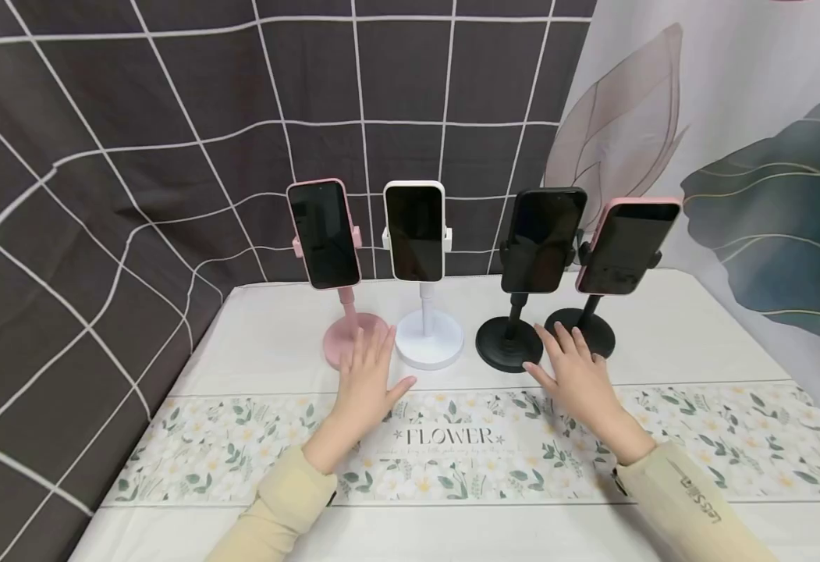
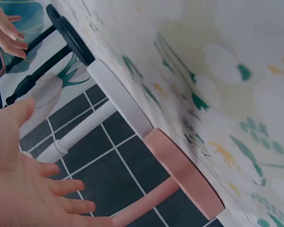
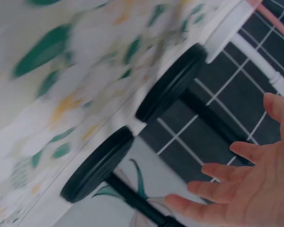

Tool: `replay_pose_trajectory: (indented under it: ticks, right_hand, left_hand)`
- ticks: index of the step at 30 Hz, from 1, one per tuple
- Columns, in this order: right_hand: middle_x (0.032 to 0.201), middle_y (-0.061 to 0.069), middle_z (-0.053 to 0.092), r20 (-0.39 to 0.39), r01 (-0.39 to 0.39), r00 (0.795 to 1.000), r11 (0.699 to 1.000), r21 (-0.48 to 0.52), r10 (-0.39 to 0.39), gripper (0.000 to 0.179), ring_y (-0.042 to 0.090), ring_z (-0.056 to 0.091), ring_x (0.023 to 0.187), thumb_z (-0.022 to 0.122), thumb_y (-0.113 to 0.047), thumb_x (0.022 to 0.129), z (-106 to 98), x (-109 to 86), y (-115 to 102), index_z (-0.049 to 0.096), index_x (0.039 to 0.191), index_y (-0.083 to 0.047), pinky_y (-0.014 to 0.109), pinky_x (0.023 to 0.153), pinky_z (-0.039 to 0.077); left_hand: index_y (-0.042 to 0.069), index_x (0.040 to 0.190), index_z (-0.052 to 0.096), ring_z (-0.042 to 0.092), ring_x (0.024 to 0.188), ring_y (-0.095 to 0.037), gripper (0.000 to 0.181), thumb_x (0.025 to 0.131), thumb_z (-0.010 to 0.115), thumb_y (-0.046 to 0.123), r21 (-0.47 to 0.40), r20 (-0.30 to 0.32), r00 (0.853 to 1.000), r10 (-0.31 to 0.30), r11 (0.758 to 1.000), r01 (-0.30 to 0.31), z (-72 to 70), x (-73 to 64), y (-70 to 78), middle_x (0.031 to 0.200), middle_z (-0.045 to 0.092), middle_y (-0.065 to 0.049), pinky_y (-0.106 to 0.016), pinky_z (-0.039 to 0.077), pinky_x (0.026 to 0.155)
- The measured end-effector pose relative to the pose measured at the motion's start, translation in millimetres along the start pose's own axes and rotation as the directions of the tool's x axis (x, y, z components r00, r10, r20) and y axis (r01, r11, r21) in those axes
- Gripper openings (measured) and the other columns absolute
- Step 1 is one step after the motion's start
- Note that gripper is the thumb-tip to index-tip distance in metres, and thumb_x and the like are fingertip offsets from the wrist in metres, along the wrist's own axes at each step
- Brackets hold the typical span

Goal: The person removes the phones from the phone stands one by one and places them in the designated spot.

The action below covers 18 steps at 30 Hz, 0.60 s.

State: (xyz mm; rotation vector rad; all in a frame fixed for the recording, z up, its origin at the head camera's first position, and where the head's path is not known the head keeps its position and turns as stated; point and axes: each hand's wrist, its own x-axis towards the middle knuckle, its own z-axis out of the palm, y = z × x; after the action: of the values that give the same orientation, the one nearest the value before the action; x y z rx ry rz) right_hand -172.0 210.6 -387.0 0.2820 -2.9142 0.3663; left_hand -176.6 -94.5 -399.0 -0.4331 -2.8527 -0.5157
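My left hand hovers with fingers spread in front of a pink phone stand; the left wrist view shows its palm holding nothing. That stand carries a pink-edged phone. Right of it, a white phone stand bears a white-edged phone. My right hand, fingers also spread and holding nothing, is near two black phone stands, one on the left and one on the right. They bear a black phone and a pink-edged phone. All the screens are dark.
A white tabletop has a floral printed band with the word FLOWER across it. Behind and to the left hangs a dark cloth with a white grid. A leaf-patterned curtain hangs at the right.
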Motion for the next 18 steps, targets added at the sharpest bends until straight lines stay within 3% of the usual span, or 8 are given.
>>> replay_pose_trajectory:
  ticks: [8, 15, 18]
  right_hand:
    - [0.140, 0.031, 0.039, -0.027, 0.102, 0.995, 0.980, 0.172, -0.099, 0.058, 0.050, 0.038, 0.127, 0.058, -0.027, 0.093, 1, 3.2, -23, 0.038, 0.140, -0.001, 0.065, 0.093, 0.039]
    - [0.136, 0.023, 0.048, -0.073, 0.245, 0.969, 0.933, 0.264, -0.234, 0.051, 0.040, 0.047, 0.124, 0.059, -0.027, 0.093, -9, 19.6, -55, 0.045, 0.136, -0.003, 0.053, 0.099, 0.041]
    - [0.136, 0.019, 0.049, -0.083, 0.281, 0.960, 0.913, 0.296, -0.268, 0.050, 0.037, 0.048, 0.125, 0.058, -0.028, 0.094, -18, 27.9, -70, 0.045, 0.136, -0.005, 0.051, 0.099, 0.042]
  left_hand:
    - [0.010, 0.145, 0.031, 0.030, 0.137, -0.041, 0.069, 0.090, 0.060, 0.039, -0.017, -0.156, 0.985, 0.067, 0.997, -0.071, -5.3, 3.4, -2.4, 0.145, 0.039, -0.021, -0.061, 0.024, 0.109]
    - [0.010, 0.142, 0.037, 0.038, 0.132, -0.038, 0.064, 0.089, 0.062, 0.035, -0.082, -0.273, 0.958, 0.091, 0.990, -0.118, -13.9, 8.5, 0.0, 0.141, 0.044, -0.019, -0.058, 0.031, 0.106]
    - [0.009, 0.140, 0.040, 0.040, 0.130, -0.037, 0.062, 0.088, 0.062, 0.033, -0.099, -0.327, 0.938, 0.117, 0.983, -0.157, -18.6, 11.2, 3.7, 0.139, 0.046, -0.018, -0.057, 0.033, 0.105]
